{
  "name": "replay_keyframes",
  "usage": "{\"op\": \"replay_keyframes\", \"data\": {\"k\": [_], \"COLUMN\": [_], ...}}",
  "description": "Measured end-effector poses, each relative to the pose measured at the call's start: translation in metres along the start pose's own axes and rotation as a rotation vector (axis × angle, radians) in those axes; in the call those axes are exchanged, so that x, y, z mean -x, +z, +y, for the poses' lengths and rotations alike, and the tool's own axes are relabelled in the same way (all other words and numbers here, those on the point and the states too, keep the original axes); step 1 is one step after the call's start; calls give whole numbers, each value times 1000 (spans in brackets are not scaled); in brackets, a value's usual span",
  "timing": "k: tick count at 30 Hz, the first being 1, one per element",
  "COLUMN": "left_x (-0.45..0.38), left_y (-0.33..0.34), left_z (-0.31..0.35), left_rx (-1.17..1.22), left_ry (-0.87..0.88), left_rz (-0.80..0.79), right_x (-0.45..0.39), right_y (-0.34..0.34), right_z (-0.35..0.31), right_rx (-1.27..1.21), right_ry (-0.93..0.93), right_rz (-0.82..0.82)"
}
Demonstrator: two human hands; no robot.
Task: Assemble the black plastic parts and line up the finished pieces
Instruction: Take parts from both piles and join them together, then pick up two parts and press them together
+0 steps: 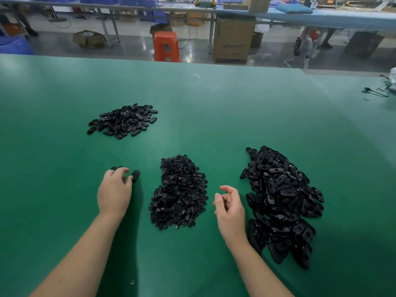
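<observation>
Three heaps of black plastic parts lie on the green table (214, 108). A heap of small parts (180, 194) sits in the middle, a bigger heap of oval shells (280, 202) at the right, and a heap of closed oval pieces (123, 121) at the far left. My left hand (114, 189) hovers low with bent fingers over a short row of oval pieces (135, 175); its thumb tip touches the rightmost one. Between the two near heaps, my right hand (230, 209) has loosely curled fingers and holds nothing.
Black cables (381, 91) lie at the table's far right edge. A tiny ring-shaped part (132, 282) rests near the front edge. Beyond the table stand an orange stool (166, 47) and a cardboard box (232, 39).
</observation>
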State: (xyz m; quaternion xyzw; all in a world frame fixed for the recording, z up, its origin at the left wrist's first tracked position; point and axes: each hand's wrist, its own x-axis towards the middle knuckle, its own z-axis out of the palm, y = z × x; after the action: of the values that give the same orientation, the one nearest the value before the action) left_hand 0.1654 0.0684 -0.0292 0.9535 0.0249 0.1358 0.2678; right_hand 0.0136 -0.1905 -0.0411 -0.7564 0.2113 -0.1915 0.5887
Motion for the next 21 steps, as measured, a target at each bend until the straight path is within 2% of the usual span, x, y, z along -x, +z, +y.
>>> {"op": "replay_keyframes", "data": {"k": [4, 8, 12, 17, 21], "left_x": [14, 16, 11, 21, 42], "left_y": [4, 9, 9, 17, 31], "left_z": [2, 5, 7, 27, 43], "left_rx": [-143, -140, -118, 114, 157], "left_ry": [259, 161, 57, 105, 153], "left_rz": [-14, -84, -65, -62, -140], "right_x": [0, 0, 0, -1, -1], "right_y": [1, 0, 0, 1, 2], "right_z": [0, -1, -2, -3, -2], "right_rx": [15, 25, 34, 65, 102], "right_ry": [-3, 1, 10, 33, 55], "right_rz": [-4, -11, -20, -18, -43]}}
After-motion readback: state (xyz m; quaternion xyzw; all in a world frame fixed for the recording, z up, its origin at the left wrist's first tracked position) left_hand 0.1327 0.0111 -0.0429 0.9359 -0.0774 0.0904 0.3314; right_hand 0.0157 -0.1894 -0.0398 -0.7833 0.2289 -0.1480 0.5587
